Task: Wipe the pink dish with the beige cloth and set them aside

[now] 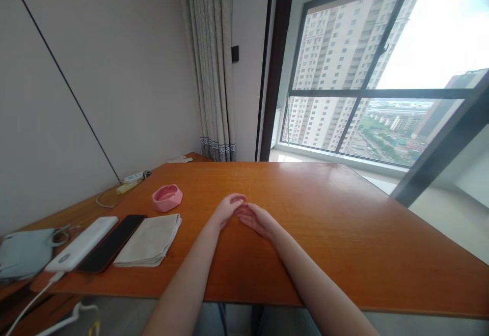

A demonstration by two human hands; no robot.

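Note:
Both of my hands rest together over the middle of the wooden table [298,193], fingertips meeting. My left hand [229,206] is loosely curved, its fingers reaching across to touch the other hand's fingers; no object shows in it. Turned partly palm up, my right hand [257,219] has its fingers loosely extended and no object shows in it either. To the left of my hands lies a folded beige cloth [148,240]. Beyond it stands a pink angular ashtray-like dish [167,198].
Left of the cloth lie a black smartphone [111,243] and a white power bank [82,243] with a white cable [36,295]. Farther left is a pale blue pouch [25,253]. A power strip [135,177] sits by the wall. A window [355,93] is at the right.

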